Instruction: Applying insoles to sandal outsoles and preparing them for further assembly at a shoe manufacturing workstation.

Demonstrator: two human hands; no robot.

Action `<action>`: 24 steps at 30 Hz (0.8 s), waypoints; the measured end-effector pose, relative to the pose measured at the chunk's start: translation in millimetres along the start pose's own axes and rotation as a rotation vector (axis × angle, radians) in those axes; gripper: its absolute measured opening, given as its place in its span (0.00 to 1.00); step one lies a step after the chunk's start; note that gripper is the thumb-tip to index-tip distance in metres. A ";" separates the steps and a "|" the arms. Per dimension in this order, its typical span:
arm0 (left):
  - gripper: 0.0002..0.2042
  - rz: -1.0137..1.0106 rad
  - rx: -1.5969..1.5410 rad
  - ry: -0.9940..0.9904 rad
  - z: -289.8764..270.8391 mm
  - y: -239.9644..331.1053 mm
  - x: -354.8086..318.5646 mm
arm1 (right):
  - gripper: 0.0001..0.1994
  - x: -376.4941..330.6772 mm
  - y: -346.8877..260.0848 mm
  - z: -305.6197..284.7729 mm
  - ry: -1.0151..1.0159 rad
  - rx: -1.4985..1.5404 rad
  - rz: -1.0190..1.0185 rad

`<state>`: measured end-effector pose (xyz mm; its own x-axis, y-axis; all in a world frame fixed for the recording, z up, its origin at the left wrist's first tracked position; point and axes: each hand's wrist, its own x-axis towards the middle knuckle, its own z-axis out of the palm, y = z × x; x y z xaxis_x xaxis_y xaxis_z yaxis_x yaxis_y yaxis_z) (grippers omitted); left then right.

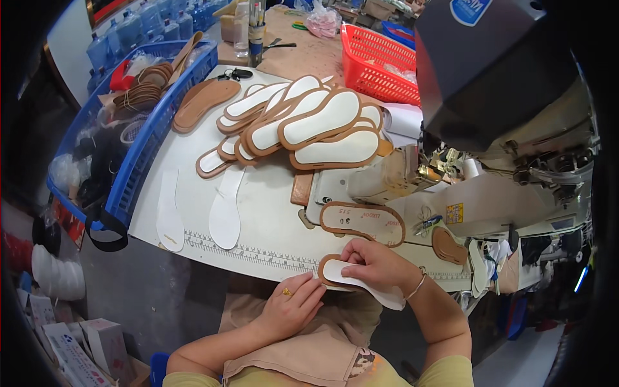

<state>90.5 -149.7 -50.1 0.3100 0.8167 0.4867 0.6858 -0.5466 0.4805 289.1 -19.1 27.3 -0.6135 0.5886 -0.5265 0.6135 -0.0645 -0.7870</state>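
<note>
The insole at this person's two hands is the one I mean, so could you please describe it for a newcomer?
Find the white worktable, then follow the ruler markings along its front edge. There, at the left hand and right hand, is a brown insole with a white sheet on top. Only this one is being handled; the piled insoles lie farther back.

Right hand [380, 263], fingers curled, on white liner [387, 297] over brown insole [323, 269] at table's [193, 206] edge; left hand [293, 303] at insole's rim. Heaped white-topped insoles [322, 119] behind; blue basket [133, 180] left, red basket [373, 74] beyond.
</note>
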 end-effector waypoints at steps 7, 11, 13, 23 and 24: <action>0.17 0.011 -0.005 0.017 3.2 -1.4 -0.7 | 0.11 0.6 2.9 2.3 0.054 -0.008 0.021; 0.21 0.010 0.010 0.006 2.9 -1.4 -2.2 | 0.11 1.0 1.6 3.5 0.061 -0.004 0.031; 0.23 0.003 0.024 0.001 2.2 0.3 -1.6 | 0.11 1.0 1.2 4.0 0.063 -0.016 0.028; 0.24 0.064 0.345 -0.043 8.1 7.8 7.8 | 0.15 -4.0 -10.7 -3.7 0.062 -0.142 0.064; 0.24 0.073 0.341 -0.049 9.2 7.8 7.5 | 0.15 -5.2 -8.1 -8.7 0.071 -0.133 0.067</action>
<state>104.2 -146.1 -49.4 0.3921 0.7899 0.4714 0.8385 -0.5177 0.1700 291.6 -14.6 39.2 -0.5350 0.6420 -0.5491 0.7157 -0.0010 -0.6984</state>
